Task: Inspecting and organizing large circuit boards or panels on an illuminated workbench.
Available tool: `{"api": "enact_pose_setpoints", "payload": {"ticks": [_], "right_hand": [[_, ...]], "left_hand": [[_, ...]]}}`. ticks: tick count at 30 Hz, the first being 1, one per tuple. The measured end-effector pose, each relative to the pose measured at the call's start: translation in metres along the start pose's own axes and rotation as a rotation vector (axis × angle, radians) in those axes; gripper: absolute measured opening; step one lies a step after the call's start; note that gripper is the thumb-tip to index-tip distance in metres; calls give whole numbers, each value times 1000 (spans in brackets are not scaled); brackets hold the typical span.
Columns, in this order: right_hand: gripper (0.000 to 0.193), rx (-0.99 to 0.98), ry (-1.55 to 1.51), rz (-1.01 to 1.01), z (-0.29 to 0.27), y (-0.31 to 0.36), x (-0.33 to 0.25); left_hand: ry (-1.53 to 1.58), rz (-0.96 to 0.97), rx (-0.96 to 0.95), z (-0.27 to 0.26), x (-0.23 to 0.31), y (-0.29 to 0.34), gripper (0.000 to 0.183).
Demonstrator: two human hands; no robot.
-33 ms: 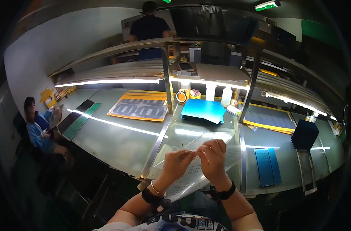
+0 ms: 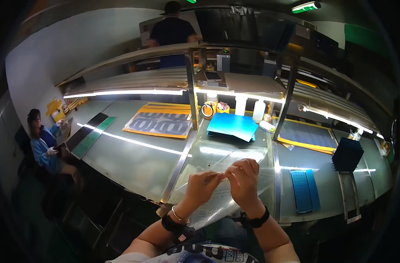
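Note:
Over the near edge of the middle worktop, my left hand (image 2: 202, 188) and my right hand (image 2: 243, 182) meet, fingertips pinched together and almost touching. Between and below them lies a clear plastic film (image 2: 215, 202) with rows of small dark marks, bright glare running across it. Both pinches close on the film's edge, though my fingers hide the exact spot. Beyond the hands rests a stack of shiny blue plates (image 2: 233, 126). Each wrist wears a black band.
Two white bottles, one of them a squeeze bottle (image 2: 259, 111), and a tape roll (image 2: 208, 110) stand behind the plates. Yellow-edged dark panels (image 2: 158, 122) lie left. At right are blue perforated strips (image 2: 301, 190) and a dark ribbed stack (image 2: 348, 154). A co-worker (image 2: 46, 147) sits far left; another person stands behind the shelf.

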State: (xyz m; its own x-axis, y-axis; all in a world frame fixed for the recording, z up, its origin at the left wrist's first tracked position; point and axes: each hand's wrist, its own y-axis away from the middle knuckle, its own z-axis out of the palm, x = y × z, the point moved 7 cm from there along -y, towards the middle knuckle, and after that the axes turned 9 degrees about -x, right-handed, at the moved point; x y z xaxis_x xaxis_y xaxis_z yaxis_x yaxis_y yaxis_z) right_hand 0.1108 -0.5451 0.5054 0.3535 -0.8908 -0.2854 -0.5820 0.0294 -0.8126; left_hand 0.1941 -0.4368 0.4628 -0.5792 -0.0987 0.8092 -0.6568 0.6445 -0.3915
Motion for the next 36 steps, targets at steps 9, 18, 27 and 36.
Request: {"api": "enact_pose_setpoints", "payload": {"ticks": [9,18,27,36], "right_hand": [[7,1,-82,6,5,3,0],[21,-186,-214,10,14,-7,10],[14,9,-155,-134,28,0,12],[10,167,-634,292,41,5,35]], "left_hand": [[105,-60,87,0,-13,2,21],[16,-190,30,-11,-23,-6,25],[253,-242,-84,0,-28,-4,25],[-27,-79,32,6,-9,-2,20]]}}
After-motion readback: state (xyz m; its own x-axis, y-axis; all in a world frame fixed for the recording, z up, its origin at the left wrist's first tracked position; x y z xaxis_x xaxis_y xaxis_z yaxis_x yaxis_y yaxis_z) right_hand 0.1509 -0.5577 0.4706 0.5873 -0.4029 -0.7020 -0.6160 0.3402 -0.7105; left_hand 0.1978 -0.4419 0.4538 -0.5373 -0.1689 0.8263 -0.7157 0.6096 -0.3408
